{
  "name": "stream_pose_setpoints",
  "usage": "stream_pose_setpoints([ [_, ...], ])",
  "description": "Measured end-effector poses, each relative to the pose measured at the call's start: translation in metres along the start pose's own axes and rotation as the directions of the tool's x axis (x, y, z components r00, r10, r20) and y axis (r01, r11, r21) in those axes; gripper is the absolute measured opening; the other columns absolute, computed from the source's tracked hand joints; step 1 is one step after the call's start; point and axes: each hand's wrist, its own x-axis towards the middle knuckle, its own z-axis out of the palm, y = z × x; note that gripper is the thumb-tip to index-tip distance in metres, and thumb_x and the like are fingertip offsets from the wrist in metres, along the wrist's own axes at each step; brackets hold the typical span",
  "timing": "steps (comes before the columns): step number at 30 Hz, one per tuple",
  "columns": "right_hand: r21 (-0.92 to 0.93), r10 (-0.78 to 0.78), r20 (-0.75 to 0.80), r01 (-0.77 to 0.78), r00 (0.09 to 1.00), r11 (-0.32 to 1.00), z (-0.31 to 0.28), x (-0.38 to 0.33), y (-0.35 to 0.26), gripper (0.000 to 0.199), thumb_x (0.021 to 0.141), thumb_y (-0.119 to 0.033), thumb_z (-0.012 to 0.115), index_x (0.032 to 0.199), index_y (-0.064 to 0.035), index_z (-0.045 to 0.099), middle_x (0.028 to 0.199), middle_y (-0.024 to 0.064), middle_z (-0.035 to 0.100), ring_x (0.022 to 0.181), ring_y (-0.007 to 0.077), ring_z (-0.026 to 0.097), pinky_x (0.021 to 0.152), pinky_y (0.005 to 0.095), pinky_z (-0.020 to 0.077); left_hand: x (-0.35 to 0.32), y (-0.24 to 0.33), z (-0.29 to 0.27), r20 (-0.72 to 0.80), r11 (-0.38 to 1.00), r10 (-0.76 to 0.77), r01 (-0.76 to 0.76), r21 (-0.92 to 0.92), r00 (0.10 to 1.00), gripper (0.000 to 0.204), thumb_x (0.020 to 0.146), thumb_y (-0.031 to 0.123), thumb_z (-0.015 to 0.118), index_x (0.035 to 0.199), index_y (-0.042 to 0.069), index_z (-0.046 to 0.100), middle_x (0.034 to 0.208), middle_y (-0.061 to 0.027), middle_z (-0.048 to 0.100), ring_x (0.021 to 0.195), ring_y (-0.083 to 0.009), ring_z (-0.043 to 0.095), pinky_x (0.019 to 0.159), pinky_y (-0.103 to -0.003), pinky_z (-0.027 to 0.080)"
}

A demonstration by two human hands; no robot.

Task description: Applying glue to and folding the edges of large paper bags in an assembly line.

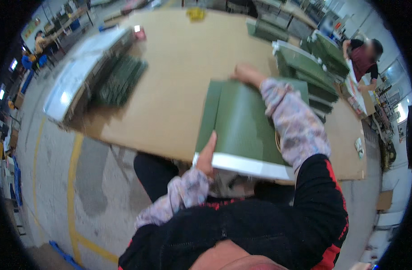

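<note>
A flat green card sheet [246,121] lies in front of me at the table's near edge. A white strip runs along its near side, and a lengthwise crease shows close to its left side. My left hand [207,155] grips the near left corner, thumb on top, with the other fingers mostly hidden. At the far edge of the sheet is my right hand [248,74], its forearm crossing over the sheet's right part. Blur hides how those fingers are set. Just right of the sheet, stacked green pieces [300,63] with white edges lie overlapping.
The brown table [170,90] carries another green stack [120,81] at left, beside a long white-topped carton [86,72]. A yellow object [196,14] sits at the far edge. Beyond the right side, another person [365,58] works near a box [354,94].
</note>
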Motion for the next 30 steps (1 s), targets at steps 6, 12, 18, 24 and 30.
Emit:
stream_pose_setpoints([
  [6,0.326,0.094,-0.191,-0.027,0.977,0.945,0.021,0.013,-0.051,0.046,0.078,-0.049,0.060,0.084,-0.0046,0.069,0.083,0.0151,0.068,0.081,0.0314,0.065,0.073,0.0423,0.0499,-0.004,0.015,-0.021,-0.135,0.886,-0.139,0.063,-0.459,0.981,0.051,0.095,0.013,0.038,0.143,-0.002,0.027,0.139,-0.0137,0.043,0.126,-0.0193,0.042,0.106,-0.031,0.029],
  [12,0.495,0.213,-0.488,0.068,0.846,0.866,0.061,0.020,-0.074,0.042,0.082,-0.048,0.058,0.083,-0.0068,0.069,0.077,0.0142,0.067,0.076,0.0316,0.065,0.068,0.0410,0.0493,-0.021,0.019,-0.032,0.019,0.928,-0.192,0.188,-0.322,0.981,0.072,0.087,0.012,0.057,0.146,0.001,0.017,0.144,-0.0119,0.037,0.128,-0.0189,0.040,0.107,-0.031,0.028],
  [18,0.287,0.175,-0.444,-0.045,0.879,0.957,0.054,0.009,-0.061,0.041,0.086,-0.045,0.053,0.080,-0.0076,0.068,0.075,0.0155,0.065,0.075,0.0350,0.064,0.066,0.0442,0.0484,-0.006,0.046,-0.034,0.323,0.951,-0.185,0.252,-0.180,0.928,0.116,0.070,0.026,0.078,0.145,-0.002,-0.005,0.154,-0.0182,-0.003,0.143,-0.0243,0.001,0.114,-0.038,0.008],
  [24,0.371,0.262,-0.331,-0.131,0.906,0.920,0.032,-0.010,-0.069,0.043,0.089,-0.044,0.050,0.077,-0.0071,0.067,0.078,0.0161,0.066,0.077,0.0370,0.063,0.068,0.0452,0.0478,0.028,0.049,0.007,-0.124,0.871,-0.255,0.283,0.402,0.959,0.118,0.067,0.047,0.078,0.143,-0.009,0.006,0.148,-0.0304,0.016,0.139,-0.0346,0.019,0.113,-0.036,0.020],
  [30,0.494,0.193,-0.466,0.073,0.864,0.866,0.034,-0.023,-0.089,0.041,0.091,-0.043,0.050,0.085,-0.0073,0.069,0.073,0.0122,0.065,0.072,0.0265,0.064,0.068,0.0388,0.0468,0.049,0.045,0.000,-0.067,0.920,-0.330,0.336,0.201,0.942,0.081,0.074,0.023,0.072,0.139,-0.002,0.031,0.122,-0.0218,0.056,0.117,-0.0313,0.053,0.099,-0.038,0.040],
])
